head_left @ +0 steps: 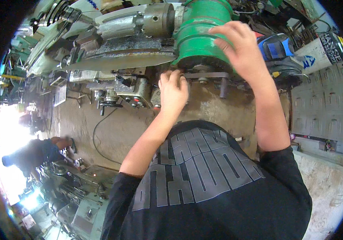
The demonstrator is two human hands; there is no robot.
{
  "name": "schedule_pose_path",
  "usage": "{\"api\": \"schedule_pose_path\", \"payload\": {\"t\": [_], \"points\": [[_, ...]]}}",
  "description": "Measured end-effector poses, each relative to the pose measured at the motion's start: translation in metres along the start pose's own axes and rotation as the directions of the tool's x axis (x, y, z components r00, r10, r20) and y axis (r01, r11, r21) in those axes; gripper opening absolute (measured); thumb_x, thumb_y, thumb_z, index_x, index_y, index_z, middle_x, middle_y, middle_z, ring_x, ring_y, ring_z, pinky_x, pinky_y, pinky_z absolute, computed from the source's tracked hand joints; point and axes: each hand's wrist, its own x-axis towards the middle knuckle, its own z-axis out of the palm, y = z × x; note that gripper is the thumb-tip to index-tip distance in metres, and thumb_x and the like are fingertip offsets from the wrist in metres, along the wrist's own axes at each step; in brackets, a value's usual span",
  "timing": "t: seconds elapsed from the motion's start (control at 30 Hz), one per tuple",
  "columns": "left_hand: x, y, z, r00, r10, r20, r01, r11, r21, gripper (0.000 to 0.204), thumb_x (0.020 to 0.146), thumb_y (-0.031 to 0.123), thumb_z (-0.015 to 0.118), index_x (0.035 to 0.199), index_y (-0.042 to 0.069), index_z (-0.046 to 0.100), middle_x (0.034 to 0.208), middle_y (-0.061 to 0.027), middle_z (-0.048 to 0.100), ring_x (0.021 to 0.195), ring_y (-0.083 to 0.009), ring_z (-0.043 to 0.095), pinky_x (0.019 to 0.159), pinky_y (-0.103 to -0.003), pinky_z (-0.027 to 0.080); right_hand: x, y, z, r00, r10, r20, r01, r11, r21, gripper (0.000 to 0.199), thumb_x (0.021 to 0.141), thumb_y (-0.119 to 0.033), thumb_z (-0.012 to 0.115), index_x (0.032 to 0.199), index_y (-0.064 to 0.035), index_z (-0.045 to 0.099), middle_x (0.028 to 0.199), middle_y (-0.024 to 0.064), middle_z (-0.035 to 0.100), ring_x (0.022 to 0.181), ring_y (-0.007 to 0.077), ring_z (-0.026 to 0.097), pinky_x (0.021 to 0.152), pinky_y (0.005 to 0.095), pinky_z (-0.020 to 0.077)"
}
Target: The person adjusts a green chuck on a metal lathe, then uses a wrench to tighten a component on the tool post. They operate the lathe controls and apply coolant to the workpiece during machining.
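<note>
My right hand (239, 46) is raised at the right side of the green lathe headstock (201, 36). Its fingers and thumb are apart, slightly blurred, with nothing between them. Lower and to the left, my left hand (173, 90) is in front of the lathe, by the left end of a grey lever bar (207, 75). Its fingers are loosely bent and spread, with no held thing showing; the fingertips are partly hidden. Left of the headstock is a metal chuck (158, 20), with a thick grey cylindrical workpiece (121, 25) extending from it.
The lathe carriage (133, 90) with handwheels and knobs juts out at left. A cable (95, 134) lies on the concrete floor. Grey lockers (327, 96) and a white cylinder (319, 50) stand at right. Another person (35, 156) is at the far left, near other machines (87, 216).
</note>
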Motion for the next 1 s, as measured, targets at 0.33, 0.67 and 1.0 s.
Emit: {"api": "schedule_pose_path", "payload": {"t": [0.33,0.67,1.0], "points": [[-0.001,-0.004,0.002,0.999,-0.009,0.039,0.007,0.999,0.036,0.033,0.095,0.017,0.062,0.125,0.005,0.065,0.13,-0.025,0.055,0.119,-0.0442,0.053,0.103,-0.052,0.044,-0.013,0.012,-0.003,0.986,-0.063,0.153,0.052,0.995,0.079,0.028,0.082,-0.001,0.07,0.107,-0.0136,0.075,0.098,0.0076,0.061,0.099,0.0292,0.06,0.086,0.0406,0.0486],[-0.002,-0.005,-0.003,1.0,0.01,0.013,-0.009,0.998,-0.07,0.03,0.096,0.013,0.061,0.124,0.005,0.066,0.124,-0.0221,0.058,0.118,-0.0418,0.055,0.102,-0.05,0.045,-0.022,-0.005,0.004,0.918,-0.219,0.332,0.311,0.915,-0.257,0.027,0.078,-0.013,0.066,0.102,-0.0223,0.073,0.109,0.0029,0.059,0.105,0.024,0.059,0.088,0.0377,0.0495],[-0.016,-0.028,-0.03,0.995,0.091,-0.048,-0.095,0.991,-0.097,0.026,0.1,0.008,0.056,0.123,0.004,0.067,0.118,-0.0196,0.059,0.11,-0.0374,0.06,0.093,-0.043,0.05,-0.037,-0.003,0.0,0.931,-0.182,0.318,0.276,0.919,-0.281,0.032,0.076,-0.011,0.069,0.105,-0.0223,0.072,0.108,0.0034,0.06,0.104,0.0251,0.059,0.084,0.0384,0.0496]]}}
